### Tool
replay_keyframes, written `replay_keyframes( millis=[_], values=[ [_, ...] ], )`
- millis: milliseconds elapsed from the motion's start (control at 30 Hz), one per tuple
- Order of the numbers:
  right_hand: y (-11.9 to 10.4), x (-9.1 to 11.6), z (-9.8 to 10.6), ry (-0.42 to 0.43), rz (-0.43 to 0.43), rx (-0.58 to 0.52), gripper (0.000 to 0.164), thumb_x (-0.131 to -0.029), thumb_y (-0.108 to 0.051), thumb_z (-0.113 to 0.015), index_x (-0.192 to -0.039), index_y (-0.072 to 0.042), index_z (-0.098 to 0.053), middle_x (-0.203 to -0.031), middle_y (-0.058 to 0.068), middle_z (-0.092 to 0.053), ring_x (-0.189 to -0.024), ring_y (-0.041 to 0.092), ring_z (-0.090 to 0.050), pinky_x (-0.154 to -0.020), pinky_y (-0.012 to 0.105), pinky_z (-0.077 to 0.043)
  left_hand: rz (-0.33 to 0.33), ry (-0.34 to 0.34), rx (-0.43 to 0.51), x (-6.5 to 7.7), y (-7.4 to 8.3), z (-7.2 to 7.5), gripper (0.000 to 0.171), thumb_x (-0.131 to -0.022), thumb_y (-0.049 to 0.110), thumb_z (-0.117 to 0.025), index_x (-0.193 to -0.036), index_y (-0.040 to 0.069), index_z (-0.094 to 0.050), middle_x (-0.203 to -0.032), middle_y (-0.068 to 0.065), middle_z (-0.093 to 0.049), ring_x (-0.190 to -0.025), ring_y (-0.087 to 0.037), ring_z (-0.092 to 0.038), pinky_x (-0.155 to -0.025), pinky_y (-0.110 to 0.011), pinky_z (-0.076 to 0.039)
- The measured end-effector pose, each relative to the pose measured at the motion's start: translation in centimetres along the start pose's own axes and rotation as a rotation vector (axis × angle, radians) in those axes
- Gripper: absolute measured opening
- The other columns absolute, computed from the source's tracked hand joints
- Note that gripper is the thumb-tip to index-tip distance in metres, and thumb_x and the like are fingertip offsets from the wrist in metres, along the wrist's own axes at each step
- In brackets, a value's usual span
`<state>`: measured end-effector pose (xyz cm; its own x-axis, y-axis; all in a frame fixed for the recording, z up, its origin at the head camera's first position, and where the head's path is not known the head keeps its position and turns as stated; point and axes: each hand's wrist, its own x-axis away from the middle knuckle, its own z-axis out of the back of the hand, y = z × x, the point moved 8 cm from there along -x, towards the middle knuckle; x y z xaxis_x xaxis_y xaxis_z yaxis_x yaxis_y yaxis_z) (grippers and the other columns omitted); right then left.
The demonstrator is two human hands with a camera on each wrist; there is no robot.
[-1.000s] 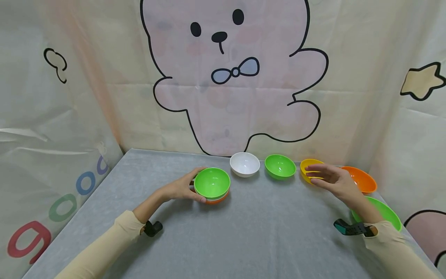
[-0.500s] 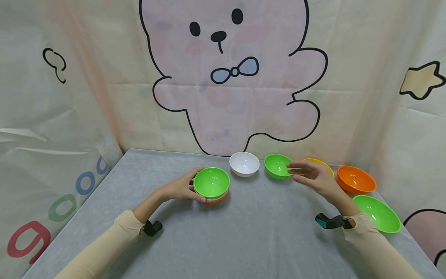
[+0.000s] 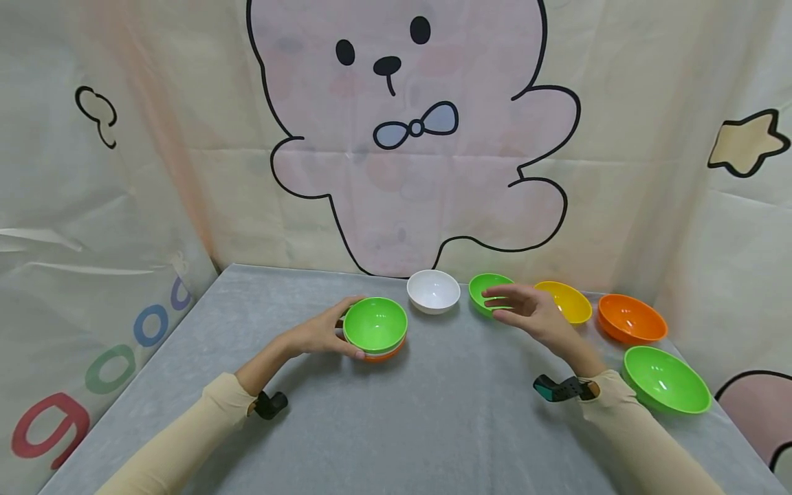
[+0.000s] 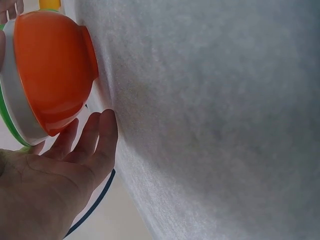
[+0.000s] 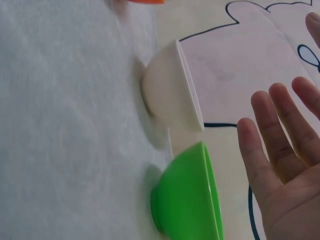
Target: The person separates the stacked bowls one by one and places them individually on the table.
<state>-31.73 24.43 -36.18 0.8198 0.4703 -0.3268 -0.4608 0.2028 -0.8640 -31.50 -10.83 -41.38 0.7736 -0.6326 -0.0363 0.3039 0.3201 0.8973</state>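
My left hand (image 3: 322, 333) holds a small stack of nested bowls from its left side, thumb at the near side and fingers round the back. A green bowl (image 3: 375, 326) is on top, a white bowl (image 4: 22, 95) comes beneath it, and an orange bowl (image 4: 52, 70) is lowest. My right hand (image 3: 533, 317) holds nothing; its fingers are spread and relaxed. In the head view it overlaps the right part of another green bowl (image 3: 481, 291). The right wrist view has that hand's fingers (image 5: 280, 145) apart from this bowl and from a white bowl (image 5: 172, 90).
A row of single bowls runs along the back and right of the grey-covered table (image 3: 433, 419): the white and green ones, then a yellow bowl (image 3: 568, 304), an orange bowl (image 3: 631, 320) and a larger green bowl (image 3: 667, 379). A printed curtain (image 3: 619, 227) hangs behind.
My right hand has moved left, from over the yellow bowl to the back green bowl, uncovering the yellow, orange and larger green bowls. My left hand and its stack stay put.
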Motion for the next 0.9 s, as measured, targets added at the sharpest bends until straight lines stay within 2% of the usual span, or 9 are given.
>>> replay_keyframes(
  millis=[200, 333, 633, 800, 900],
  values=[
    [0.1, -1.0, -1.5, -0.015, 0.022, -0.035, 0.036, -0.096, 0.003, -0.068, -0.131, 0.002, -0.062, -0.132, 0.028, -0.058, -0.117, 0.05, -0.057, -0.092, 0.034, -0.053, -0.004, -0.002, 0.01, 0.1, 0.0, 0.0, 0.1, -0.08, 0.017, -0.089, -0.158, 0.013, -0.027, -0.147, -0.014, -0.041, -0.132, -0.036, -0.045, -0.104, -0.051, -0.044],
    [0.0, -1.5, -2.5, -0.035, 0.035, -0.068, 0.036, -0.096, 0.001, -0.07, -0.131, 0.002, -0.062, -0.132, 0.026, -0.058, -0.118, 0.045, -0.058, -0.093, 0.037, -0.053, -0.007, 0.0, 0.011, 0.1, 0.0, 0.1, 0.099, -0.08, 0.017, -0.089, -0.158, 0.013, -0.027, -0.146, -0.013, -0.041, -0.132, -0.036, -0.045, -0.103, -0.051, -0.044],
    [-0.1, -2.7, -4.7, -0.071, 0.037, -0.118, 0.039, -0.095, 0.002, -0.07, -0.133, 0.004, -0.06, -0.134, 0.033, -0.054, -0.12, 0.053, -0.053, -0.094, 0.037, -0.053, -0.012, -0.006, 0.009, 0.1, 0.0, 0.1, 0.099, -0.081, 0.017, -0.089, -0.158, 0.012, -0.027, -0.145, -0.015, -0.042, -0.131, -0.036, -0.046, -0.103, -0.051, -0.045],
    [-0.4, -3.4, -6.3, -0.101, 0.051, -0.128, 0.045, -0.093, 0.002, -0.073, -0.135, 0.003, -0.058, -0.137, 0.034, -0.05, -0.123, 0.053, -0.052, -0.095, 0.038, -0.052, -0.017, -0.01, 0.008, 0.1, 0.0, 0.0, 0.099, -0.081, 0.017, -0.089, -0.158, 0.012, -0.027, -0.145, -0.015, -0.043, -0.131, -0.035, -0.045, -0.103, -0.051, -0.044],
    [-0.5, -3.9, -7.4, -0.126, 0.049, -0.152, 0.052, -0.091, 0.004, -0.074, -0.139, 0.004, -0.054, -0.141, 0.034, -0.047, -0.127, 0.051, -0.049, -0.1, 0.045, -0.048, -0.019, -0.013, 0.004, 0.0, 0.1, -0.1, 0.099, -0.08, 0.017, -0.089, -0.158, 0.012, -0.027, -0.145, -0.014, -0.043, -0.131, -0.034, -0.045, -0.103, -0.051, -0.044]
  ],
)
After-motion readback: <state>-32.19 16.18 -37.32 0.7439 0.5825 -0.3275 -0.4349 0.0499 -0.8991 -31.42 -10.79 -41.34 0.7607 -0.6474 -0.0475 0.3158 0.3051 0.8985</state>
